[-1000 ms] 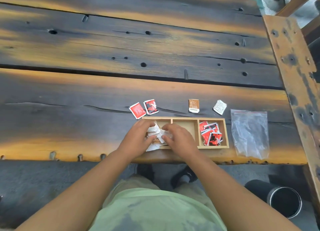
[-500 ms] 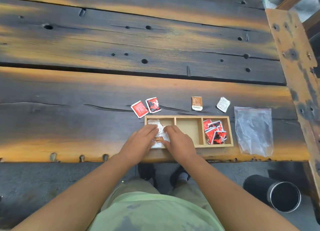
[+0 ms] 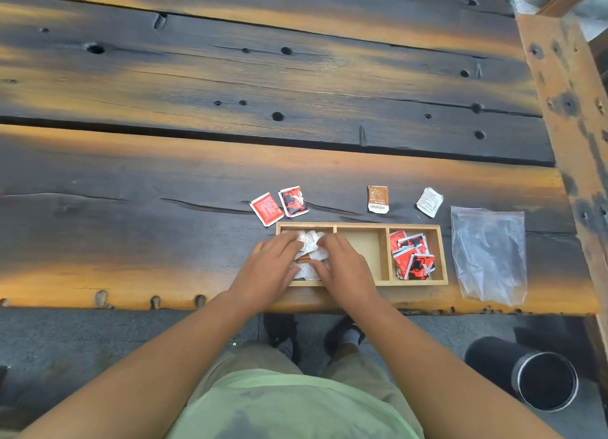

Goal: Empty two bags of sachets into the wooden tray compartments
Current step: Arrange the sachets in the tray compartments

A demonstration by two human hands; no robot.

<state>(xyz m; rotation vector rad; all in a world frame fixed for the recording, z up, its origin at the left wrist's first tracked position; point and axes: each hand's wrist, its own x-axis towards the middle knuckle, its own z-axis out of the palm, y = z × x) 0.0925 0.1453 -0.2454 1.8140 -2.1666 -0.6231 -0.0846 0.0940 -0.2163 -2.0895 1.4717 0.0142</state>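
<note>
Tube (image 3: 533, 376) on floor at right; at table (image 3: 164, 162) edge, left hand (image 3: 269, 267) and right hand (image 3: 345, 267), fingers flat, press crumpled white sachets (image 3: 309, 241) into tray (image 3: 411, 282) left compartment, covering most; red sachets (image 3: 411, 257) in right compartment, bag (image 3: 487, 254) beside tray, four loose sachets (image 3: 377, 199) beyond.

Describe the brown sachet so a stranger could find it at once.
Start at the wooden tray near the front edge of the table. Behind its empty middle compartment lies one brown sachet. Neighbours are red sachets to its left and a white sachet to its right.
</note>
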